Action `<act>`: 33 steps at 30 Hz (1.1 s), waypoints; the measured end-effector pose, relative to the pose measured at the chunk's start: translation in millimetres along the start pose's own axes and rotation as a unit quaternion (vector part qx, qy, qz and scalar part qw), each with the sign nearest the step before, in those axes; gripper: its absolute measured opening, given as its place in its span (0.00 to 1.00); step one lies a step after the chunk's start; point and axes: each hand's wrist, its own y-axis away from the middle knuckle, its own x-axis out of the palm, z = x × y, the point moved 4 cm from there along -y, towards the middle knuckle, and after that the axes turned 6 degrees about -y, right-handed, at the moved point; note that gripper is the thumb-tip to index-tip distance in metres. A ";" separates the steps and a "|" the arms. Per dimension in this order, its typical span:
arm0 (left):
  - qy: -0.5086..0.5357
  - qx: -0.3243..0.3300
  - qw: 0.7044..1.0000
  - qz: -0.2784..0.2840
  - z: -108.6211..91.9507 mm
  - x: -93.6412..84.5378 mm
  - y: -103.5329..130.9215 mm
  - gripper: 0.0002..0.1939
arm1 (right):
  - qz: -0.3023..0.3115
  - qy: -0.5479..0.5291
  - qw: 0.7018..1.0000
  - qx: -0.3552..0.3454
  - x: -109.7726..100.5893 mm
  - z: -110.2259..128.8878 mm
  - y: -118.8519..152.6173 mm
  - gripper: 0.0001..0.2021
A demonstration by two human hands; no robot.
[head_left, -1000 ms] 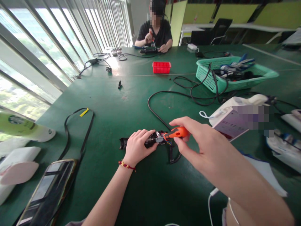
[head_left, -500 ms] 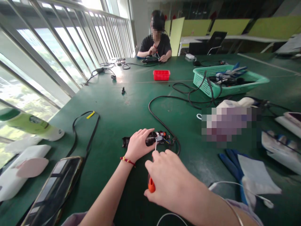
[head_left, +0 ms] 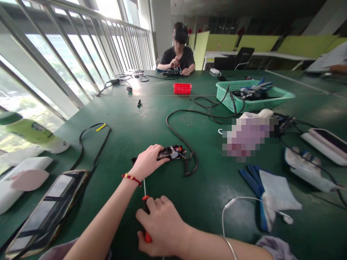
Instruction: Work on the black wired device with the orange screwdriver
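Note:
My left hand point(head_left: 149, 161) is closed over the black body of an opened corded power tool point(head_left: 172, 153) lying on the green table. Its right end shows bare inner parts, with coloured wires and an orange-red piece. A black cord point(head_left: 187, 139) leads away from that end. Nearer to me, my right hand point(head_left: 165, 225) grips a screwdriver point(head_left: 146, 206) with a red and black handle. The screwdriver's shaft points away from me, its tip hidden near my left wrist. It is apart from the exposed parts of the tool.
A phone point(head_left: 48, 209) with a strap and a green-capped bottle point(head_left: 35, 133) lie at left. Farther off are a red bin point(head_left: 182, 89) and a green basket point(head_left: 227, 103) of tools. A glove point(head_left: 267, 213) and earphones lie at right. A person point(head_left: 177, 54) works across the table.
My right hand has drawn the screwdriver back from the tool's exposed parts, toward me and to the left. My left hand still holds the tool. The whole view has shifted slightly.

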 end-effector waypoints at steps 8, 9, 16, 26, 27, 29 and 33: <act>-0.077 -0.205 0.973 -0.070 53.4 -14.1 28.2 0.19 | -0.045 -0.020 0.995 -0.081 -8.2 -14.9 4.3 0.14; -0.088 -0.237 0.963 -0.088 63.3 -16.7 33.8 0.19 | -0.046 -0.029 0.995 -0.087 -8.9 -15.5 5.2 0.14; -0.124 -0.381 0.879 -0.259 114.4 -36.2 67.7 0.20 | -0.034 -0.095 0.989 -0.109 -8.6 -23.0 6.8 0.14; -0.181 -0.335 0.885 -0.267 128.1 -22.8 58.5 0.14 | -0.048 -0.125 0.987 -0.092 -7.3 -26.7 6.1 0.15; -0.181 -0.332 0.886 -0.268 128.3 -22.0 58.1 0.14 | -0.048 -0.125 0.987 -0.092 -7.6 -26.6 6.2 0.15; -0.176 -0.335 0.885 -0.271 129.4 -21.6 58.9 0.13 | -0.047 -0.126 0.987 -0.092 -8.5 -26.3 6.2 0.15; -0.156 -0.356 0.876 -0.285 132.4 -24.0 65.3 0.14 | -0.042 -0.129 0.987 -0.089 -10.8 -26.4 6.1 0.15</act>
